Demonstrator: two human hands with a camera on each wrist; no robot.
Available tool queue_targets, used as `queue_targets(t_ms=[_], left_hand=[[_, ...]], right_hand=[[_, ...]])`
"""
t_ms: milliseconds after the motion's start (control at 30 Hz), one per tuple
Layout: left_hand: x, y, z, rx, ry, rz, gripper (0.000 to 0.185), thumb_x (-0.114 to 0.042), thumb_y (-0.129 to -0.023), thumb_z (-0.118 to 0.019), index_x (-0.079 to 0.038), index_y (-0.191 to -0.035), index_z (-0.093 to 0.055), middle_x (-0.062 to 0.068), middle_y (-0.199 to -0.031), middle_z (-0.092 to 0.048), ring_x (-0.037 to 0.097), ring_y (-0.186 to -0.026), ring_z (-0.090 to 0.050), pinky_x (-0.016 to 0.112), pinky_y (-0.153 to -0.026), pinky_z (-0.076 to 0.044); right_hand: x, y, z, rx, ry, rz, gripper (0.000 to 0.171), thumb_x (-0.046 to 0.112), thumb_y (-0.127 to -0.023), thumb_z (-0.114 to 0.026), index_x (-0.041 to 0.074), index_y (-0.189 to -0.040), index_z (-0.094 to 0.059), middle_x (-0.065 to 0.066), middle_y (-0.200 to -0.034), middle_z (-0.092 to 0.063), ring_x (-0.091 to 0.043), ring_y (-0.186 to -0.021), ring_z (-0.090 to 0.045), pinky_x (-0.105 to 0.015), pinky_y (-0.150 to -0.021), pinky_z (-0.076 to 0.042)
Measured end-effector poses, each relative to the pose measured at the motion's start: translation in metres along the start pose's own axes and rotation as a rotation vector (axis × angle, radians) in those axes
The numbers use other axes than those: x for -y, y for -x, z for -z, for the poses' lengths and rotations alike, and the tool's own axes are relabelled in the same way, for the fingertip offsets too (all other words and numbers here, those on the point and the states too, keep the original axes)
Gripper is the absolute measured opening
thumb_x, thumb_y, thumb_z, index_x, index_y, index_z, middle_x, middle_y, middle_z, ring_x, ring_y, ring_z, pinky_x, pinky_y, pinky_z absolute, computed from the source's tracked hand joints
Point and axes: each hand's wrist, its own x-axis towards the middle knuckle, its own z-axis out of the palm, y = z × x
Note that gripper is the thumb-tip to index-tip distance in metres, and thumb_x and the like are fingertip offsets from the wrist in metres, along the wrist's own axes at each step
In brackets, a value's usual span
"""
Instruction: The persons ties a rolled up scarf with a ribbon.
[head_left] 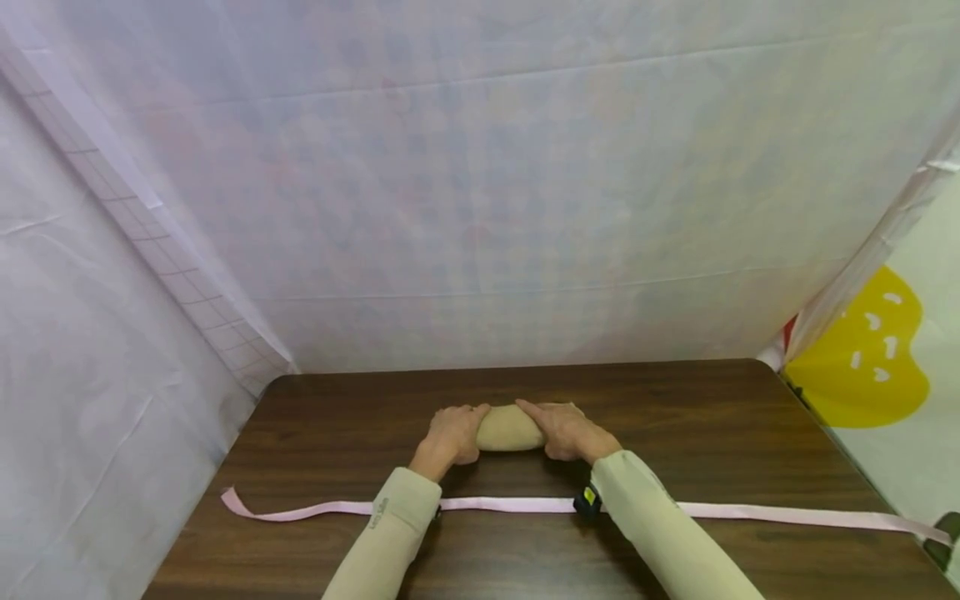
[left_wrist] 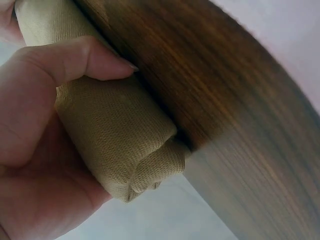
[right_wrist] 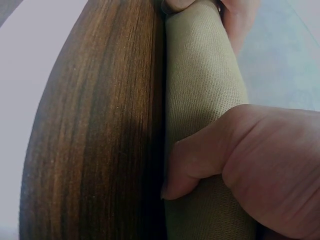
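The left hand (head_left: 452,435) grips one end of a rolled tan cloth (head_left: 509,428), its thumb curled over the top of the roll, as the left wrist view shows closely (left_wrist: 60,115). The right hand (head_left: 564,431) holds the other end the same way, thumb pressed across the fabric and fingers wrapped around it (right_wrist: 250,165). The cloth lies on the dark wooden tabletop (head_left: 712,417), near its middle, between the two hands and touching the wood along its length. Its rolled end shows folded layers in the left wrist view. Nearer the person, a pale pink ribbon (head_left: 787,512) runs flat across the tabletop from left to right, passing under both forearms in their beige sleeves. White sheeting hangs behind and to the left of the tabletop, and a yellow shape shows at the right.
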Motion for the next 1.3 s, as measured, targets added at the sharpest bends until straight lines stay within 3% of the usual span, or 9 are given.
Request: queue_targets(t_ms=[367,533,867,1100,1300], left_hand=[[0.000,-0.001,-0.002,-0.036,-0.043,-0.022,0.063,-0.010,-0.076,-0.080,-0.020,-0.133,-0.055,0.006,-0.117,-0.068,0.026,-0.100,-0.066,0.041,-0.080,-0.056],[-0.002,-0.001,-0.002,-0.040,-0.042,-0.019,0.062,-0.010,-0.075,-0.080,-0.020,-0.131,-0.056,0.006,-0.113,-0.068,0.027,-0.098,-0.067,0.040,-0.077,-0.056],[0.000,-0.003,-0.004,-0.039,-0.030,-0.012,0.060,-0.015,-0.075,-0.078,-0.021,-0.130,-0.056,0.006,-0.112,-0.069,0.028,-0.096,-0.067,0.042,-0.072,-0.056],[0.002,-0.002,-0.006,-0.049,-0.033,-0.034,0.057,-0.014,-0.073,-0.077,-0.021,-0.126,-0.058,0.005,-0.105,-0.070,0.026,-0.090,-0.067,0.039,-0.066,-0.055],[0.003,-0.002,-0.005,-0.055,-0.039,-0.047,0.057,-0.012,-0.073,-0.076,-0.021,-0.126,-0.058,0.005,-0.102,-0.070,0.024,-0.086,-0.066,0.037,-0.064,-0.054]], right_hand=[[0.002,0.002,0.003,0.015,-0.035,-0.028,0.082,-0.009,-0.078,-0.072,0.008,-0.150,-0.037,-0.021,-0.136,-0.057,-0.037,-0.122,-0.057,-0.049,-0.102,-0.046],[0.000,0.003,0.000,-0.004,-0.066,-0.030,0.083,-0.011,-0.076,-0.072,0.008,-0.149,-0.038,-0.021,-0.125,-0.063,-0.036,-0.108,-0.063,-0.048,-0.093,-0.051],[-0.008,0.007,-0.005,-0.092,-0.085,0.041,0.072,-0.010,-0.068,-0.071,0.007,-0.133,-0.045,-0.016,-0.095,-0.067,-0.030,-0.083,-0.064,-0.045,-0.074,-0.052],[-0.011,0.010,-0.007,-0.122,-0.081,0.073,0.057,-0.005,-0.065,-0.071,0.007,-0.117,-0.050,-0.011,-0.088,-0.065,-0.026,-0.076,-0.063,-0.043,-0.068,-0.052],[-0.008,0.011,-0.007,-0.121,-0.042,0.087,0.052,-0.011,-0.067,-0.072,0.007,-0.111,-0.050,-0.010,-0.086,-0.064,-0.028,-0.076,-0.064,-0.043,-0.069,-0.053]])
